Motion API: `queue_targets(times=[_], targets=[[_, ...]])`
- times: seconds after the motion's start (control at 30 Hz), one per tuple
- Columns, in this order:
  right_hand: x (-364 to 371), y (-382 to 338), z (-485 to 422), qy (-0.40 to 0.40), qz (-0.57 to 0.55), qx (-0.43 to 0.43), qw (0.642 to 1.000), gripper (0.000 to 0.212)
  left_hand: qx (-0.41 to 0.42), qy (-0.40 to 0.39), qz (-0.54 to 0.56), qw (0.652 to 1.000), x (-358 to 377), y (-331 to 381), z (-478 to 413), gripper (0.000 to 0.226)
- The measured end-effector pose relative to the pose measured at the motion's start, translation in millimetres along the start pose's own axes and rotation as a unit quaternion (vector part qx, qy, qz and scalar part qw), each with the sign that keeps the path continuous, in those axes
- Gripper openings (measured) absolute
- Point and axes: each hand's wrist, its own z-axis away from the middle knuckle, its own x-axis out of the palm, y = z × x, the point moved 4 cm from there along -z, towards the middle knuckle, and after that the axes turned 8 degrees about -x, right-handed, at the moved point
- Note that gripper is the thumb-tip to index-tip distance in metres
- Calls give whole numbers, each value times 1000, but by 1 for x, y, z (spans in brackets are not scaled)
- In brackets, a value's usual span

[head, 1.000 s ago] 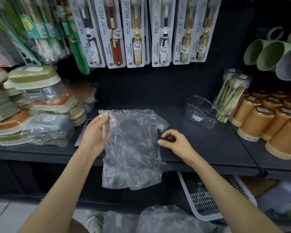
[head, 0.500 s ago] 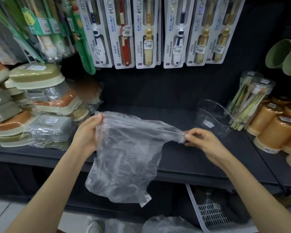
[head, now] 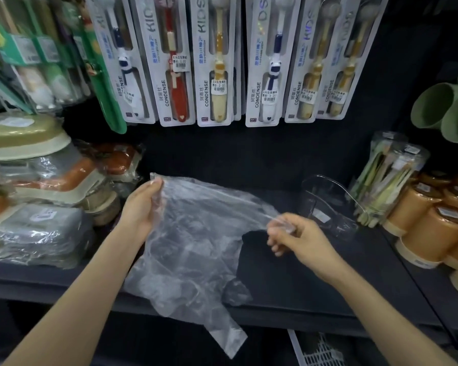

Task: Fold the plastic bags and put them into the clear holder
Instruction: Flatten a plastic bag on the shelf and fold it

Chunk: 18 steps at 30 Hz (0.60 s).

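Fingers (head: 156,190) of the left hand (head: 143,210) pinch one top corner of the plastic bag (head: 196,249) and the right hand (head: 302,241) pinches the other between thumb and fingertips (head: 284,226), so the bag hangs spread just left of the clear holder (head: 325,207), its lower end drooping past the edge of the shelf (head: 315,276) in front of the holder. The film is thin, crinkled and see-through, likely almost weightless, limp and slippery, so corners and edges are the places to grip; the holder is hard, glossy, curved-walled.

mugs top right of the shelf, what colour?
The mugs are a muted sage green, seen in the head view, the only view.
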Motion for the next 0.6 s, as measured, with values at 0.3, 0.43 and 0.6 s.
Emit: queue_targets(times=[0.3,0.43,0.6], targets=[[-55,4,-23,131,-47,84,987,32,-70,8,-43,997,2,-14,-18,19],[-59,19,-46,181,14,154,971,26,-109,58,-78,989,7,-30,-33,13],[-47,-5,-25,210,373,46,903,53,-139,117,-121,976,16,-40,-29,18]])
